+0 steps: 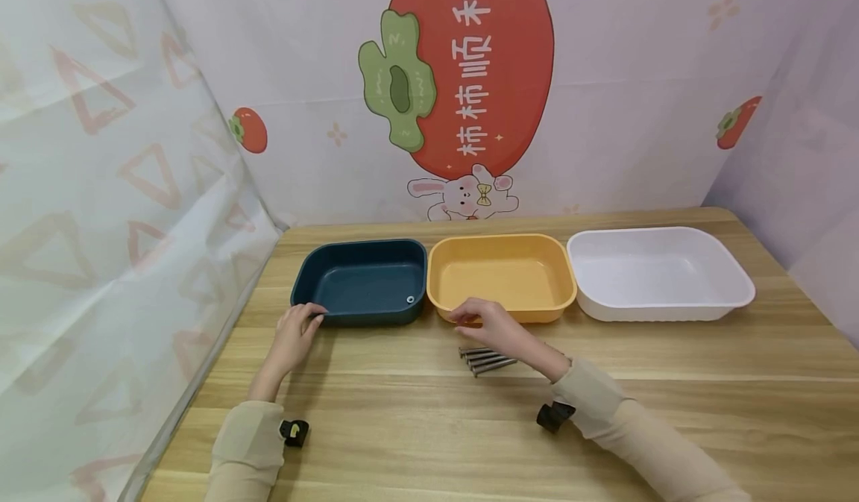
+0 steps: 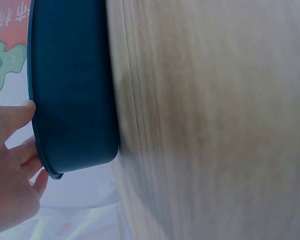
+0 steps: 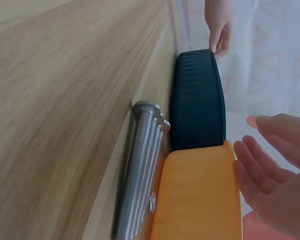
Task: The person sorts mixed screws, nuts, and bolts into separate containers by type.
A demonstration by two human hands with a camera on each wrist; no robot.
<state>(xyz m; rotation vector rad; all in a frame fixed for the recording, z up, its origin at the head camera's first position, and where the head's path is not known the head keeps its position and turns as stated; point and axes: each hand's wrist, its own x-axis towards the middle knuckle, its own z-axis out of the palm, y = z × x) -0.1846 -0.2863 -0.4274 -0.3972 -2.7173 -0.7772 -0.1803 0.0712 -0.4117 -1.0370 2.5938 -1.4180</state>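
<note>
At the near left corner of the dark blue tray [image 1: 365,318], my left hand [image 1: 295,334] grips the rim, as the left wrist view also shows. One small metal nut [image 1: 411,299] lies inside this tray near its right end. My right hand [image 1: 493,329] hovers at the front rim of the yellow tray [image 1: 503,278]; its fingers are loosely bent and its thumb is apart from them, with nothing held. Just below that hand, several long metal bolts [image 1: 485,360] with round heads lie side by side on the table, partly hidden by the hand and wrist.
A white tray [image 1: 661,312] stands to the right of the yellow one, the three trays forming a row across the back of the wooden table [image 1: 403,427]. Behind it hangs a printed cloth [image 1: 322,54], and another cloth [image 1: 101,226] runs along the left side.
</note>
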